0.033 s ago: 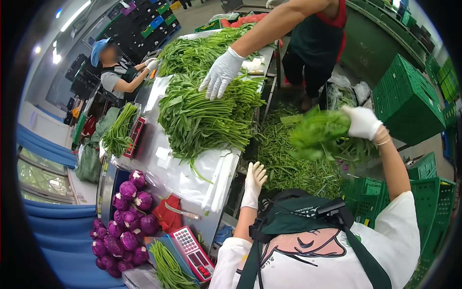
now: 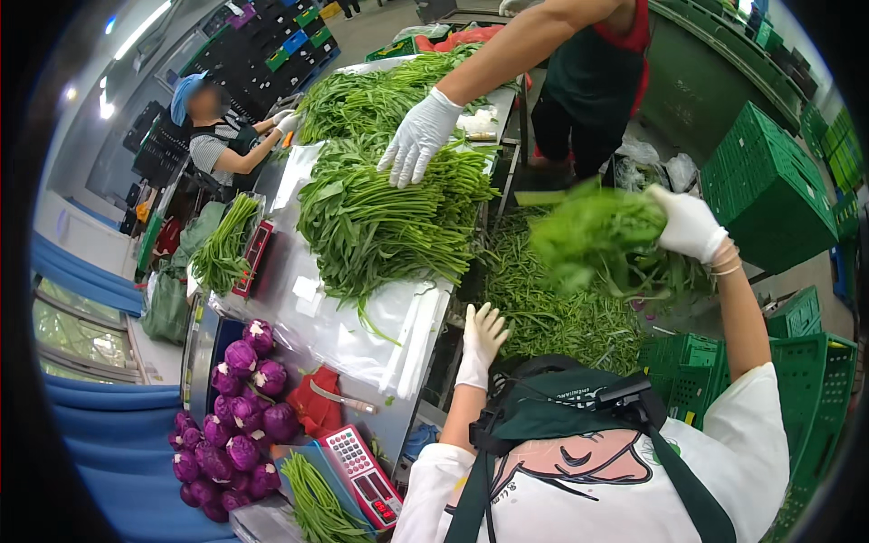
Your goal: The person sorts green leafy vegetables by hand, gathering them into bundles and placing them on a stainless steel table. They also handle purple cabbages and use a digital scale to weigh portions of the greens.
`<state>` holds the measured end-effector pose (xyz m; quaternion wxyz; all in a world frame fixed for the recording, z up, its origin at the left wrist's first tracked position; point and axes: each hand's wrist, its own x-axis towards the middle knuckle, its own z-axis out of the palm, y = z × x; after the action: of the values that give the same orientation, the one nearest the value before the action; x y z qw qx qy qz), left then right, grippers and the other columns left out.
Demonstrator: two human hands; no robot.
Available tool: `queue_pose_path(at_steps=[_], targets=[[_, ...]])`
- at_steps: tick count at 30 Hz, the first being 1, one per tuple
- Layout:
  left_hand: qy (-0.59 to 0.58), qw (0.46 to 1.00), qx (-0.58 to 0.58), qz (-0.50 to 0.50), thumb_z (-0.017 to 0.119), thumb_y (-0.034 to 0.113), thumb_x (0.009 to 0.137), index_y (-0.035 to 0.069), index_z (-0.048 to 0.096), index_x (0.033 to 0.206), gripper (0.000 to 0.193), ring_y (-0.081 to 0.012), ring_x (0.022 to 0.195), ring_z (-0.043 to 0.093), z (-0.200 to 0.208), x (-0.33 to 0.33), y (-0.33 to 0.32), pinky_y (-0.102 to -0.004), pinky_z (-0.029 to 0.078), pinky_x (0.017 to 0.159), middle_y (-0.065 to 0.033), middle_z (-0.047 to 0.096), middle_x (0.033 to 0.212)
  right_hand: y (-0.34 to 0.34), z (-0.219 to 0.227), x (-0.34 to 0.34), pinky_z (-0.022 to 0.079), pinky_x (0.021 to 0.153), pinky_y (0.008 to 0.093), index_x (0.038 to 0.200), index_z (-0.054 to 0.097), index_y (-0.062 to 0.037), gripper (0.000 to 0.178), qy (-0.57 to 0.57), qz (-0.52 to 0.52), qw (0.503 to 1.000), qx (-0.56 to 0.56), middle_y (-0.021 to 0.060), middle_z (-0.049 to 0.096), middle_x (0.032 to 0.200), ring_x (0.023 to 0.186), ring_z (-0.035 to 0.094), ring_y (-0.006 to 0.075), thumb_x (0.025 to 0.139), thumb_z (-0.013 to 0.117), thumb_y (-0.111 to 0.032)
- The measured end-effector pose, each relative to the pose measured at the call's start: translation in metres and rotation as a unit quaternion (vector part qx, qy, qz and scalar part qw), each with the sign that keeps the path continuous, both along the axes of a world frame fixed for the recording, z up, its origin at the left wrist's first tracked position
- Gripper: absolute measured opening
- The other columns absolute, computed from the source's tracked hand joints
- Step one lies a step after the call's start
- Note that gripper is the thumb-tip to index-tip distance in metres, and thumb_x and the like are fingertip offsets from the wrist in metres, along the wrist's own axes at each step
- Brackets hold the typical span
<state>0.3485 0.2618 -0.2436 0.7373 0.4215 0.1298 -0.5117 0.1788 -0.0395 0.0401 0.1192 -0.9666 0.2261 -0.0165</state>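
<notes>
My right hand (image 2: pixel 688 226), in a white glove, is closed round a bunch of leafy greens (image 2: pixel 593 240), blurred by motion, above loose cut greens and stems (image 2: pixel 561 317). My left hand (image 2: pixel 482 344), also gloved, is held beside the table's near right edge with its fingers spread and nothing in it. On the table lies a large pile of long-stemmed leafy greens (image 2: pixel 389 213). A co-worker's gloved hand (image 2: pixel 418 140) reaches from the upper right and rests on that pile.
Clear plastic sheets (image 2: pixel 326 317) cover part of the table. A curved knife (image 2: pixel 344 395), a red-and-white scale (image 2: pixel 362 475) and purple cabbages (image 2: pixel 240 412) are at its near left end. Green crates (image 2: pixel 765 190) stack at right. Another person (image 2: pixel 226 136) works at the far left.
The bunch in my right hand has swung slightly left. My right hand has shifted a little, and my left hand has moved slightly right.
</notes>
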Motion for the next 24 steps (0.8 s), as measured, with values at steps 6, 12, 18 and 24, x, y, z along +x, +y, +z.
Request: queue_pose_path(at_steps=[6,12,18,24], targets=[[0.306,0.940,-0.106,0.107,0.024,0.069,0.085,0.016,0.026,0.143,0.078,-0.0393,0.135,0.017,0.038,-0.005,-0.086,-0.0570,0.016,0.108,-0.0143,0.016,0.149,0.023,-0.078,-0.007,0.051,0.067,0.0408,0.109,0.053,-0.0016,0.046,0.092,-0.004,0.996,0.022,0.0212,0.063,0.084,0.077,0.062,0.0363,0.067,0.061,-0.017],[0.162,0.951,-0.262,0.028,0.027,0.064,0.088,0.009,0.045,0.131,0.071,-0.0350,0.117,0.047,0.062,0.010,-0.100,-0.0501,0.034,0.101,-0.0174,0.046,0.131,0.020,-0.058,-0.023,0.049,0.063,0.0440,0.094,0.054,-0.0040,0.032,0.179,0.020,0.983,-0.025,0.0177,0.063,0.075,0.073,0.062,0.0361,0.065,0.059,-0.016],[0.219,0.975,-0.042,0.008,0.028,0.054,0.092,0.012,0.042,0.133,0.060,-0.0315,0.123,0.041,0.004,-0.006,-0.085,-0.0490,0.029,0.105,-0.0116,0.046,0.134,0.015,-0.045,-0.017,0.047,0.058,0.0437,0.088,0.054,-0.0052,0.026,0.147,0.057,0.983,-0.098,0.0153,0.061,0.067,0.067,0.061,0.0353,0.063,0.059,-0.012],[0.258,0.962,0.009,0.094,0.037,0.048,0.092,0.014,0.038,0.136,0.056,-0.0314,0.129,0.035,-0.035,-0.015,-0.068,-0.0497,0.027,0.105,-0.0102,0.040,0.139,0.021,-0.019,0.009,0.046,0.057,0.0442,0.087,0.053,-0.0052,0.028,0.176,0.094,0.970,-0.141,0.0150,0.060,0.066,0.066,0.061,0.0357,0.061,0.060,-0.010]])
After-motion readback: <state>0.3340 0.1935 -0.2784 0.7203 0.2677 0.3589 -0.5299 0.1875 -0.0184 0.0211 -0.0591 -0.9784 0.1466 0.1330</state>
